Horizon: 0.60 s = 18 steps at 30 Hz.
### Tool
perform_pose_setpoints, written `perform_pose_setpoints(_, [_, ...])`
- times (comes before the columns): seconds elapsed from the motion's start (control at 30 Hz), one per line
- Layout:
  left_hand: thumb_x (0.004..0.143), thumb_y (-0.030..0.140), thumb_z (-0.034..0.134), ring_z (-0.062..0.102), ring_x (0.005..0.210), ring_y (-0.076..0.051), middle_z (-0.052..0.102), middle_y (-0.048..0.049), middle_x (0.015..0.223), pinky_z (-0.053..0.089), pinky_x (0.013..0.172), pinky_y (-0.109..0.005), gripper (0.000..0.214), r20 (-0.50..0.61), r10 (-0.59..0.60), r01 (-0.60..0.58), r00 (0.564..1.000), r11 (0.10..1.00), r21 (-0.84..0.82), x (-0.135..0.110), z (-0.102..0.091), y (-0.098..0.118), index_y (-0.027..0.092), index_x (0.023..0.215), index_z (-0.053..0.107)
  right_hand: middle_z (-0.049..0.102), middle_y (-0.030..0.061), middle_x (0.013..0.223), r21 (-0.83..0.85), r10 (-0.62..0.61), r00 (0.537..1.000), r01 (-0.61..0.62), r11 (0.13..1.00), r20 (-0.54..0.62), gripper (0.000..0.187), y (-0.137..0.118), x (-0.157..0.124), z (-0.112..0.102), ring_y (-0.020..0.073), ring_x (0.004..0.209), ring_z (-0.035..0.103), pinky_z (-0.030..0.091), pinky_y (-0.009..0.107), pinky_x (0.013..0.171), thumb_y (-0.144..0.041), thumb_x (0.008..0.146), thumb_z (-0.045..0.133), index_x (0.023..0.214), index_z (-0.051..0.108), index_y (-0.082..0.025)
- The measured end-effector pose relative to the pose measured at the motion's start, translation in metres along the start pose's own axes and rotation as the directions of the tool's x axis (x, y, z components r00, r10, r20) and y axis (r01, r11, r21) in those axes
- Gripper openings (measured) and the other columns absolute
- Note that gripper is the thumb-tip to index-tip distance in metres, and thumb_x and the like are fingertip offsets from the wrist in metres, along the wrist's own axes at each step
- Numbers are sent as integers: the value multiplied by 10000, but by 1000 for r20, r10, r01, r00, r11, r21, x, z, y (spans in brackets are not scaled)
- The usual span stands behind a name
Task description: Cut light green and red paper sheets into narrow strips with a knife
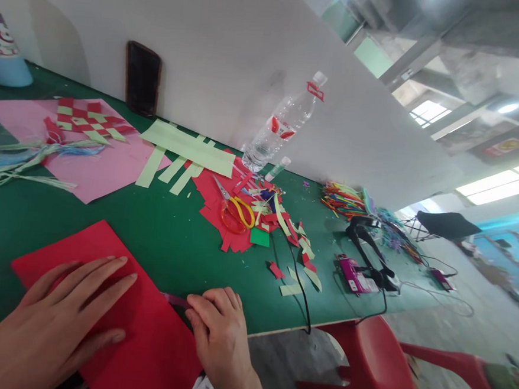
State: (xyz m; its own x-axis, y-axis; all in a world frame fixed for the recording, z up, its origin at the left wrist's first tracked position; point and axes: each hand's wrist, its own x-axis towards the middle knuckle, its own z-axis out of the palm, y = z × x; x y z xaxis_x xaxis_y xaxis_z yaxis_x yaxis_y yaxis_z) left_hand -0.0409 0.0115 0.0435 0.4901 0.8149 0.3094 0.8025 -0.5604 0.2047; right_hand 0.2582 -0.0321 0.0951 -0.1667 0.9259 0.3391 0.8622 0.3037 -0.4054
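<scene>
My left hand (62, 308) lies flat, fingers stretched out, on a red sheet of paper (151, 347) at the near edge of the green table (162, 241). My right hand (219, 325) rests at the sheet's right edge with its fingers curled around a thin dark-pink tool (175, 299), of which only a short tip shows. I cannot tell what the tool is.
Yellow-handled scissors (236, 210) lie on red and green paper scraps mid-table. A pink sheet (88, 159) with a woven red-green piece, pale green strips (187, 148), a water bottle (282, 125), a glue stick (277, 169), a phone (142, 78) against the wall, a black cable (300, 286), red chair (376, 362).
</scene>
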Motion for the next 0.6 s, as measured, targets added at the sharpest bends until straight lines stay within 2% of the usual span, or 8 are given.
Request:
perform_pose_setpoints(0.07, [960,741,567,527,1538,-364,608,-45,1636,222,1367,-606,612,-19,-58,57,998,997,-44,3,-3,3,367,1430,690,730,20,920,5,-11,1000,11,1000,4,161,0,-1,-1,216,852,656,458,355,777,-193,1050,658,1109,780,-280])
perform_pose_setpoints(0.13, [931,763,599,472,1583,-372,608,-55,1635,191,1380,-632,637,-39,-51,49,998,997,-65,6,-6,7,361,1416,695,731,24,918,9,-14,1000,14,1000,13,155,0,-2,-2,219,848,663,465,353,776,-199,1049,654,1106,777,-275])
perform_pose_setpoints(0.2, [933,764,595,468,1586,-368,603,-56,1640,182,1387,-630,650,-43,-37,34,998,997,-69,8,-8,10,354,1428,684,734,27,918,12,-8,1000,8,1000,21,154,0,-3,-3,219,844,669,472,348,772,-200,1046,653,1109,774,-273])
perform_pose_setpoints(0.37, [915,845,536,485,1575,-367,642,-81,1600,194,1390,-623,747,-45,-102,97,994,990,-106,10,-11,15,307,1409,693,722,32,911,17,-25,1000,25,1000,4,172,-5,-1,-1,216,829,667,506,342,782,-175,1036,640,1107,772,-260])
perform_pose_setpoints(0.47, [934,817,527,481,1578,-361,630,-54,1614,188,1393,-629,700,-55,-93,87,994,991,-103,9,-8,12,358,1449,648,718,37,926,28,-20,1000,20,999,0,182,-7,1,1,219,838,662,528,342,796,-159,1026,649,1118,772,-256])
perform_pose_setpoints(0.6, [890,752,662,459,1592,-370,564,-43,1675,173,1395,-625,749,-35,-16,15,999,999,-49,6,-4,5,384,1534,555,714,39,929,38,-5,1000,5,999,0,185,-8,1,4,222,843,654,533,345,793,-156,1028,643,1121,770,-254])
